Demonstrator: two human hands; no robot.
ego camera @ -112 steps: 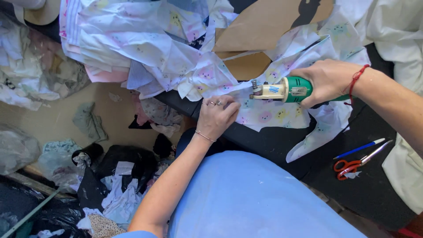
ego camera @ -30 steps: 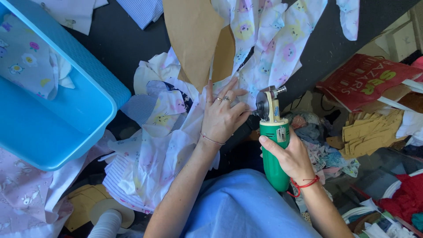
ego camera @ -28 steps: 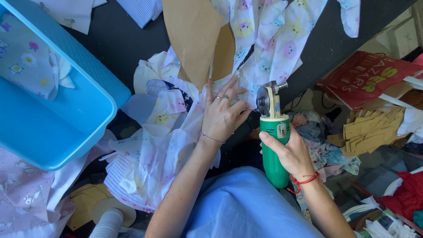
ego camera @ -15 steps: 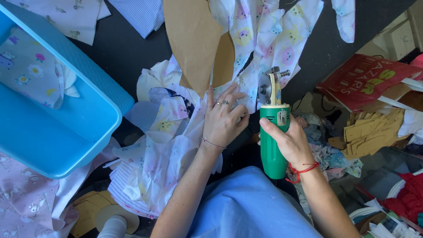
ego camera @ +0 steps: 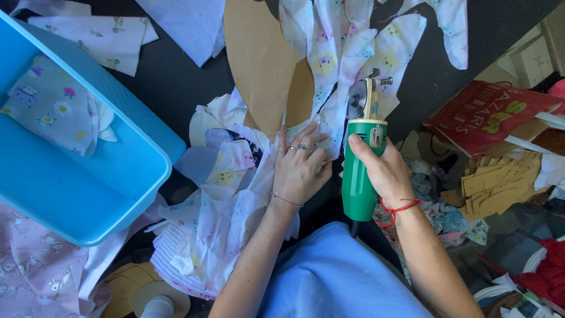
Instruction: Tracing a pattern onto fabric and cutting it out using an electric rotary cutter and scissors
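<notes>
A dark worktop (ego camera: 176, 82) is covered with printed fabric (ego camera: 347, 65) and a brown paper pattern (ego camera: 259, 59). The fabric is pressed flat by the left hand (ego camera: 300, 168), fingers spread. A green rotary fabric cutter (ego camera: 360, 171) is enclosed in the right hand (ego camera: 385, 171)'s grip, blade at the fabric edge.

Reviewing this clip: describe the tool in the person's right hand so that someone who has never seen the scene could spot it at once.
Start at the big blue plastic bin on the left and move right across the dark table, past the left hand pressing printed fabric. Just beyond, the right hand grips the green cutter, upright. It alone has a solid green body, with a round metal blade on top.
</notes>
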